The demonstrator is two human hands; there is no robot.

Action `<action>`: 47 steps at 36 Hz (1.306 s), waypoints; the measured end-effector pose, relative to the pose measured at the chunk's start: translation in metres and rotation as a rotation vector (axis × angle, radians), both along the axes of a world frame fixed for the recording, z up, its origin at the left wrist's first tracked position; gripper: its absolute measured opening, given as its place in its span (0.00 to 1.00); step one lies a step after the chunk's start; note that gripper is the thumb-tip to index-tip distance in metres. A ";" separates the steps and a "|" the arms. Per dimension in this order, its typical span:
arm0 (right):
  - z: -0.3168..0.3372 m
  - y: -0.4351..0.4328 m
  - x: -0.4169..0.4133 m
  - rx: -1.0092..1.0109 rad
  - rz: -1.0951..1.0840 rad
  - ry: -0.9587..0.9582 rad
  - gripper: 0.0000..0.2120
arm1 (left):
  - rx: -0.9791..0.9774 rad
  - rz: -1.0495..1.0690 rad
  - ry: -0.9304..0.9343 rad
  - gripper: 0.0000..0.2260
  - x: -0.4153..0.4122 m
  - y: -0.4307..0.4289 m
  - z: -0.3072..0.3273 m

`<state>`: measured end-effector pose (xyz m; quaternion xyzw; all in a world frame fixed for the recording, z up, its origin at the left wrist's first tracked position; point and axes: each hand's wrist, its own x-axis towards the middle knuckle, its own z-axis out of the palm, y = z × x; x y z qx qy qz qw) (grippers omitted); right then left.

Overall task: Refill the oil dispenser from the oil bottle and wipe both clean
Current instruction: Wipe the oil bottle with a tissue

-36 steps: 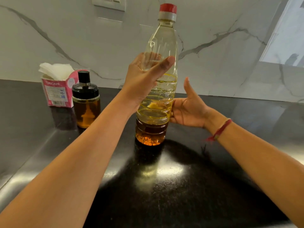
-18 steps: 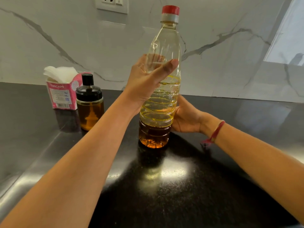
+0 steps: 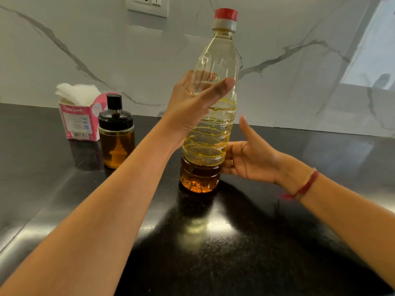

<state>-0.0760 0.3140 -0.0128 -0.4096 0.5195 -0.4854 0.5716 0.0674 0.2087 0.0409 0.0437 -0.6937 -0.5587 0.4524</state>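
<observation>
A tall clear plastic oil bottle with a red cap stands upright on the black counter, with amber oil in its lower part. My left hand grips its upper middle, thumb across the front and fingers seen through the plastic behind. My right hand is at the bottle's lower right side. Its fingertips touch the plastic and its thumb sticks up, apart from the bottle. The oil dispenser, a glass jar with a black lid holding amber oil, stands to the left, untouched.
A pink tissue box with white tissue sticking out sits behind the dispenser at the left. A marble wall with a socket plate runs along the counter's far edge. The counter surface is dark and glossy.
My right hand has drawn back from around the bottle's lower part, and its thumb now points up. The left hand keeps its grip and the bottle stays upright.
</observation>
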 end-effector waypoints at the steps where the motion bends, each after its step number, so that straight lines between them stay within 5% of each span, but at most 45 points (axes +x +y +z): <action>1: -0.004 0.008 0.009 -0.030 -0.026 -0.001 0.46 | 0.004 0.004 0.001 0.19 0.000 0.000 0.000; 7: -0.019 0.036 0.052 -0.185 -0.128 0.001 0.43 | 0.020 -0.006 0.005 0.19 0.002 0.001 -0.001; 23: -0.019 0.068 0.096 -0.064 -0.419 0.043 0.45 | 0.050 -0.016 -0.028 0.22 0.005 0.005 0.002; 29: -0.014 0.062 0.099 -0.162 -0.647 0.014 0.13 | 0.064 -0.023 -0.038 0.24 0.006 0.004 0.000; 32: -0.014 0.065 0.097 -0.185 -0.690 0.121 0.08 | 0.069 -0.035 -0.053 0.24 0.004 0.004 0.001; 36: -0.014 0.066 0.115 -0.347 -0.514 0.529 0.08 | 0.082 -0.056 -0.080 0.25 0.005 0.001 0.002; 41: -0.017 0.036 0.140 -0.571 -0.162 2.088 0.09 | 0.076 -0.104 -0.166 0.22 0.010 -0.002 0.005; 45: -0.017 -0.002 0.156 -0.320 0.034 2.506 0.05 | 0.032 -0.140 -0.238 0.31 0.015 -0.004 0.007; 47: -0.017 -0.017 0.160 -0.267 0.154 2.540 0.06 | 0.009 -0.163 -0.259 0.33 0.017 -0.004 0.009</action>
